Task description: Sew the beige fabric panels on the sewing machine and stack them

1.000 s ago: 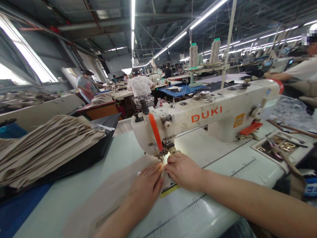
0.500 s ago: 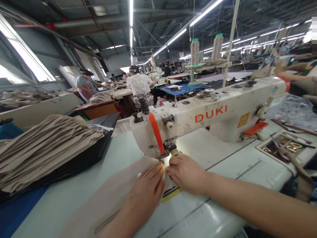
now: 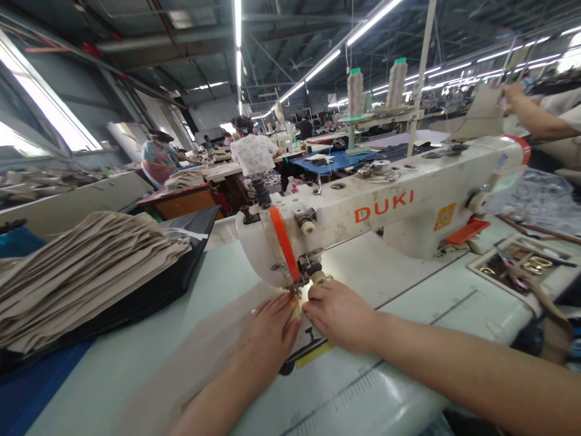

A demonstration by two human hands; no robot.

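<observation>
The white sewing machine (image 3: pixel 385 206), marked DUKI, reaches across the table in front of me. My left hand (image 3: pixel 271 327) lies flat with its fingers stretched out, pressing on a pale piece of fabric (image 3: pixel 298 310) just in front of the presser foot (image 3: pixel 296 289). Close by on the right, my right hand (image 3: pixel 341 318) is closed, its fingertips pinched at the fabric's edge beside the needle area. Most of the fabric is hidden beneath my hands. A lamp lights the spot around the needle.
A stack of beige fabric pieces (image 3: pixel 91 266) lies on black material at the left. To the right, a tray (image 3: pixel 488 284) holds scissors and metal rings. Two thread cones (image 3: pixel 355 94) stand behind the machine. Co-workers sit farther back; another person's hands (image 3: pixel 517 97) hold beige fabric at the right.
The fabric has moved forward under the presser foot, baring the metal plate between my hands. My left hand has slid slightly forward. The co-worker at right has raised a beige piece.
</observation>
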